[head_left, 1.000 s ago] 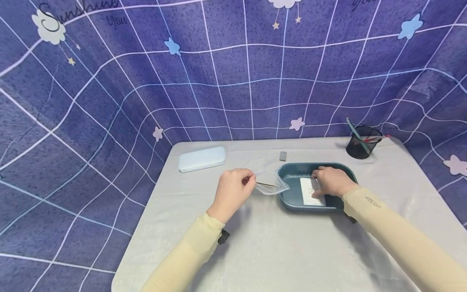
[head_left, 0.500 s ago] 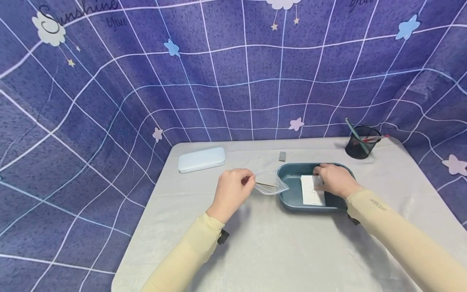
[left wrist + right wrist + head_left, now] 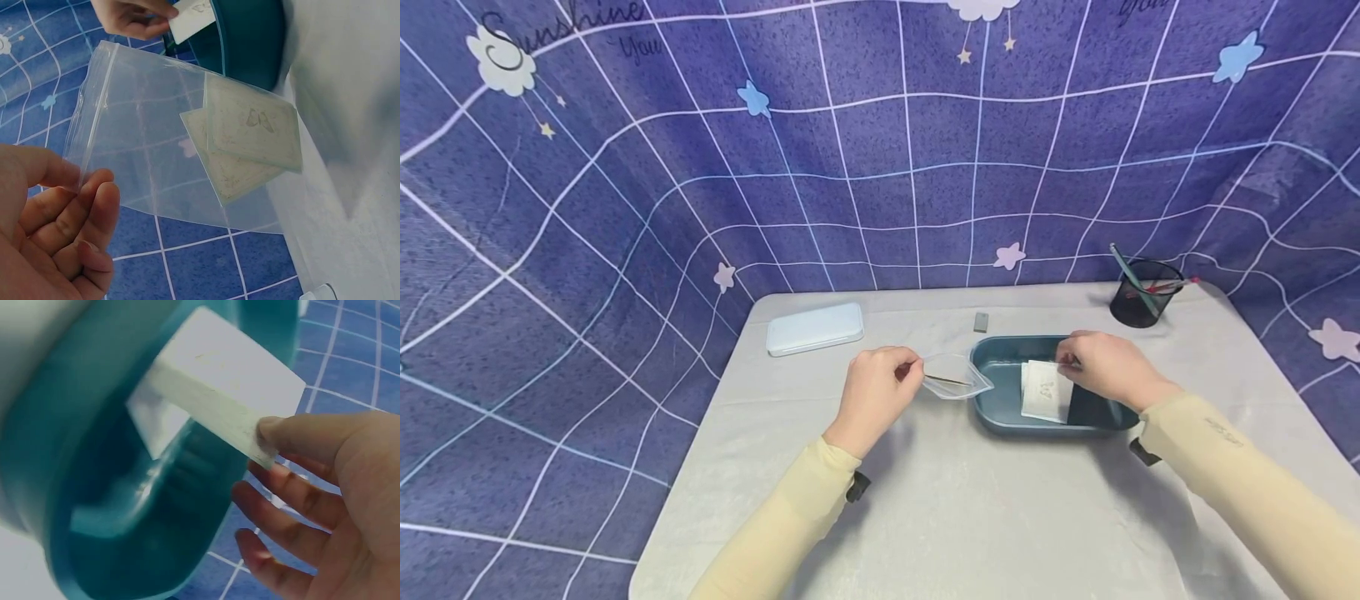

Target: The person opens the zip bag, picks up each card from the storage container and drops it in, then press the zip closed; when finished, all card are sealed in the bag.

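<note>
Left of the tray [image 3: 1000,410], your left hand [image 3: 877,392] is pinching the clear bag [image 3: 140,137] by its zip edge between thumb and fingers; two paler cards [image 3: 259,122] are lying inside, toward the end nearer the tray. That hold is looking slight, so the weight at the far end could be making the bag sag or slip.

At the tray's right half, your right hand [image 3: 1108,365] is pinching white cards [image 3: 231,362] by one edge, its remaining fingers standing away from them. Because only that edge is being gripped, the cards could be fanning apart, dropping into the tray or catching its wall.

Compared with half a second ago, your left hand and the bag are staying put, while your right hand is sitting further toward the tray's right end and the white cards are showing their drawing more plainly.
</note>
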A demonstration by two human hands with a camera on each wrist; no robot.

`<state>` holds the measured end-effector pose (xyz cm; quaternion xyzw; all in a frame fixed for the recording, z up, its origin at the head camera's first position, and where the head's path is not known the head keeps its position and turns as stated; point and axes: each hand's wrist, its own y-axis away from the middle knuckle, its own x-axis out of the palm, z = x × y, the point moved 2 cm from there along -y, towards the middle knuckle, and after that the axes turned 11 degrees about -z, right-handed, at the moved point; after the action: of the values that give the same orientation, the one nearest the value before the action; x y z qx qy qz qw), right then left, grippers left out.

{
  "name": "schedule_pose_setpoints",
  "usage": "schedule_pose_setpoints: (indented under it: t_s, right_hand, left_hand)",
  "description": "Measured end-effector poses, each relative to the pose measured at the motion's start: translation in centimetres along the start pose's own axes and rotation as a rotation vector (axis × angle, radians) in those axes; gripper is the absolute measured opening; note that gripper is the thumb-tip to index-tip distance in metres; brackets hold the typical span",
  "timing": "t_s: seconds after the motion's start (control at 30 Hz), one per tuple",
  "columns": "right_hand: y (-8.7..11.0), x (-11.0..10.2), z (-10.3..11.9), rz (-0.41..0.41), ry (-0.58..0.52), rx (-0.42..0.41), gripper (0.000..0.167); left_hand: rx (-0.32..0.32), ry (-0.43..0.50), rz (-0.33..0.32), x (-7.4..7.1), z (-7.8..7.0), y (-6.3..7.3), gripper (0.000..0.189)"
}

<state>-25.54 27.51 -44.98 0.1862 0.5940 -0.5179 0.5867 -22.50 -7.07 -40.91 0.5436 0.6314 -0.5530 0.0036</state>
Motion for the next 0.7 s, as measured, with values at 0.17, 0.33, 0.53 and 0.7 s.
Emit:
schedule_pose_setpoints:
  t_s: [0.17,0.33,0.53,0.7]
  right_hand:
    - [0.0,-1.2,1.1,0.019,-0.036,0.006,0.01]
    - [0.2,-2.2,2.5,-0.029,-0.043,0.011,0.01]
    - [0.5,-3.6,4.7,-0.214,-0.052,-0.031,0.008]
    - [0.5,-5.2,6.7,-0.393,-0.078,-0.123,0.007]
  left_hand:
    - [0.0,0.007,0.002,0.0,0.0,-0.1,0.014]
    - [-0.007,0.014,0.012,0.1,-0.1,-0.1,0.014]
    - [-0.002,0.018,0.008,0.3,0.0,-0.1,0.013]
    - [0.005,0.011,0.002,0.4,0.0,-0.1,0.014]
